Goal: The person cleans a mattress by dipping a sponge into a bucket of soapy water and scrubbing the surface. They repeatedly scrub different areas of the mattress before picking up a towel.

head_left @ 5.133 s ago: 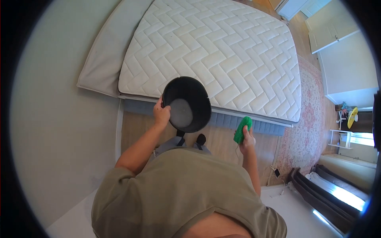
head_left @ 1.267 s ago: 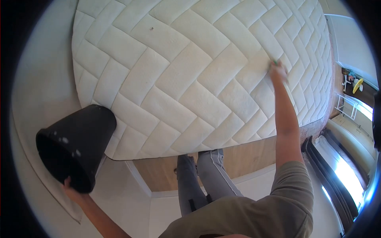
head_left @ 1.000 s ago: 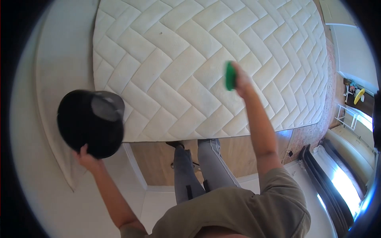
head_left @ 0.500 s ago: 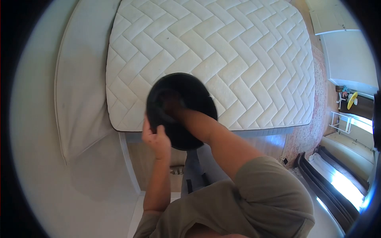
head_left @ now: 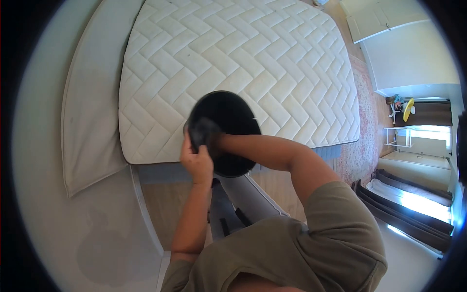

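Fingers [head_left: 193,152] of the L hand [head_left: 197,164] are curled tight over the near-left rim of the black bucket [head_left: 233,114]. It's a firm clamp, prob. because that one hand carries the whole thing in the air. The R hand [head_left: 203,134] is down inside the bucket's mouth, forearm crossing over the rim from the right. It's dark and motion-blurred in there, so can't tell if its fingers are open, closed or around sth. The bucket is tipped w/ its mouth up toward the head, which I'd judge lets the R arm get in while the L steadies it. It hangs at about chest height, resting on nothing, in front of the near edge of the mattress [head_left: 233,48]. Looks: round, plain matte black, wide rim, a small pale fleck at the rim's right; inside too dark to read. Beyond: the mattress is white, herringbone-quilted, no sheet on it; a grey padded panel [head_left: 90,112] runs along its left side; wood floor [head_left: 158,209] below; patterned rug [head_left: 351,160] to the right.
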The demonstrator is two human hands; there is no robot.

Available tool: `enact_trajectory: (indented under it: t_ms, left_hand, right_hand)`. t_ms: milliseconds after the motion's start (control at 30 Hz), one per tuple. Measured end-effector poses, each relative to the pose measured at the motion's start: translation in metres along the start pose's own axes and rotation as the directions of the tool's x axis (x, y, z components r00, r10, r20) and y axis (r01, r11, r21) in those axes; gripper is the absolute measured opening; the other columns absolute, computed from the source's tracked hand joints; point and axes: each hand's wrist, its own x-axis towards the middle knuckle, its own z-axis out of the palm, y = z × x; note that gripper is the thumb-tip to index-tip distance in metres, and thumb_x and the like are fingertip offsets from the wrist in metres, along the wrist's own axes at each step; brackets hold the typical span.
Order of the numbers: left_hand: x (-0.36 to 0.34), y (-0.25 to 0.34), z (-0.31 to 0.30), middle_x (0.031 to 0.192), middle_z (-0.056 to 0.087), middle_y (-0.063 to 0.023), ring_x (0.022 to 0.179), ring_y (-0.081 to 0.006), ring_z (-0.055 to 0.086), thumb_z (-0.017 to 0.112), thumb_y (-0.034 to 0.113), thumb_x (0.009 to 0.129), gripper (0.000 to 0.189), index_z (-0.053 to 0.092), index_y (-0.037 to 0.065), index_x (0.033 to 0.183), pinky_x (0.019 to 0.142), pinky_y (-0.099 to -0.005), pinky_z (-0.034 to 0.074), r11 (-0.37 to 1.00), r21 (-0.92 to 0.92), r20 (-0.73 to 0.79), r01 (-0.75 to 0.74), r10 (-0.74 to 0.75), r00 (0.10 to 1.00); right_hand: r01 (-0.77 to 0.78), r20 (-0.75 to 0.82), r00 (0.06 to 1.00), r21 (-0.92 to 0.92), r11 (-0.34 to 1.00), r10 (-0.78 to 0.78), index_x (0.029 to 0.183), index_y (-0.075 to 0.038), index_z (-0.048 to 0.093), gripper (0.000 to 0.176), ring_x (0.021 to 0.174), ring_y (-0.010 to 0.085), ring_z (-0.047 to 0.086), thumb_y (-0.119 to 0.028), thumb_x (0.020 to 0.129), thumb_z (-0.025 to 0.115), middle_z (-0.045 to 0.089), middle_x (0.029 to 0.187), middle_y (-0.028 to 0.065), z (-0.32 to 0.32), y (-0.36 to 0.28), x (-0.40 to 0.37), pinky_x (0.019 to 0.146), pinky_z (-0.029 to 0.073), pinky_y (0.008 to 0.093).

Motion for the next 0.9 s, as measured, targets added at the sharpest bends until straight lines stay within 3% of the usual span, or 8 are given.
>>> enact_trajectory:
  t_ms: [133, 200, 300, 433, 500, 633, 767, 900]
  left_hand:
    - [0.024, 0.010, -0.014, 0.112, 0.056, -0.0141, 0.098, -0.0186, 0.057, 0.042, -0.014, 0.070, 0.054, 0.046, -0.008, 0.123, 0.086, -0.0271, 0.043, 0.999, 0.008, -0.077, 0.044, -0.043, 0.996]
    - [0.035, 0.002, -0.017, 0.112, 0.057, -0.0146, 0.098, -0.0194, 0.057, 0.042, -0.014, 0.069, 0.055, 0.045, -0.007, 0.124, 0.087, -0.0273, 0.043, 0.999, 0.038, -0.120, 0.039, -0.035, 0.992]
    - [0.058, -0.005, -0.022, 0.111, 0.057, -0.0147, 0.097, -0.0204, 0.057, 0.043, -0.014, 0.069, 0.056, 0.044, -0.008, 0.124, 0.086, -0.0274, 0.044, 0.992, 0.112, -0.181, 0.051, -0.031, 0.983]
    - [0.093, 0.009, -0.009, 0.107, 0.059, -0.0147, 0.094, -0.0208, 0.058, 0.045, -0.012, 0.067, 0.057, 0.047, -0.006, 0.124, 0.084, -0.0285, 0.046, 0.977, 0.198, -0.255, 0.074, -0.021, 0.967]
    - [0.110, 0.009, -0.011, 0.107, 0.059, -0.0147, 0.093, -0.0207, 0.059, 0.046, -0.012, 0.067, 0.057, 0.048, -0.005, 0.123, 0.084, -0.0288, 0.046, 0.962, 0.266, -0.294, 0.066, 0.016, 0.956]
    - [0.154, 0.010, -0.022, 0.104, 0.060, -0.0136, 0.090, -0.0227, 0.059, 0.047, -0.011, 0.066, 0.052, 0.052, -0.004, 0.117, 0.081, -0.0302, 0.047, 0.989, 0.110, -0.464, 0.101, -0.038, 0.885]
    - [0.176, 0.003, -0.042, 0.103, 0.060, -0.0151, 0.090, -0.0269, 0.060, 0.047, -0.009, 0.066, 0.047, 0.054, -0.004, 0.112, 0.080, -0.0337, 0.049, 0.983, -0.017, -0.567, 0.182, -0.160, 0.808]
    - [0.178, 0.005, -0.061, 0.105, 0.058, -0.0177, 0.093, -0.0314, 0.058, 0.052, -0.001, 0.064, 0.050, 0.052, -0.004, 0.114, 0.082, -0.0378, 0.050, 0.972, 0.029, -0.609, 0.232, -0.167, 0.775]
  right_hand:
    - [0.001, 0.206, 0.978, -0.124, 0.992, 0.025, 0.112, -0.005, 0.057, 0.037, 0.120, 0.0309, 0.044, -0.023, 0.079, 0.052, 0.054, 0.118, 0.0176, -0.118, -0.041, -0.045, 0.102, 0.029, 0.0392]
    - [-0.011, 0.453, 0.883, -0.236, 0.972, 0.120, 0.101, -0.010, 0.066, 0.029, 0.117, 0.0307, 0.048, -0.020, 0.076, 0.056, 0.060, 0.112, 0.0134, -0.086, -0.019, -0.025, 0.098, 0.031, 0.0427]
    - [0.014, 0.244, 0.968, -0.289, 0.957, 0.060, 0.101, -0.014, 0.066, 0.030, 0.109, 0.0260, 0.052, -0.014, 0.072, 0.061, 0.058, 0.114, 0.0110, -0.132, -0.011, -0.026, 0.093, 0.034, 0.0410]
    - [0.064, 0.435, 0.899, -0.233, 0.970, 0.045, 0.104, -0.013, 0.063, 0.033, 0.107, 0.0230, 0.052, -0.013, 0.071, 0.061, 0.060, 0.107, 0.0088, -0.187, 0.019, -0.019, 0.087, 0.036, 0.0421]
    - [0.002, 0.109, 0.994, -0.173, 0.985, 0.017, 0.110, -0.011, 0.058, 0.039, 0.108, 0.0234, 0.052, -0.013, 0.071, 0.062, 0.060, 0.104, 0.0098, -0.198, 0.043, -0.017, 0.088, 0.035, 0.0443]
    - [0.288, -0.347, 0.929, 0.468, 0.835, -0.126, 0.112, -0.010, 0.050, 0.036, 0.105, 0.0274, 0.053, -0.018, 0.078, 0.061, 0.058, 0.103, 0.0122, -0.229, 0.137, -0.014, 0.089, 0.040, 0.0399]
    - [0.010, -0.141, 0.968, 0.850, 0.527, 0.209, 0.117, -0.012, 0.045, 0.040, 0.096, 0.0211, 0.054, -0.015, 0.080, 0.060, 0.056, 0.106, 0.0121, -0.177, 0.252, 0.053, 0.082, 0.044, 0.0352]
    - [-0.158, -0.337, 0.854, 0.556, 0.816, 0.395, 0.111, -0.019, 0.054, 0.039, 0.104, 0.0291, 0.050, -0.031, 0.075, 0.065, 0.055, 0.106, 0.0100, -0.093, 0.333, 0.150, 0.089, 0.037, 0.0488]
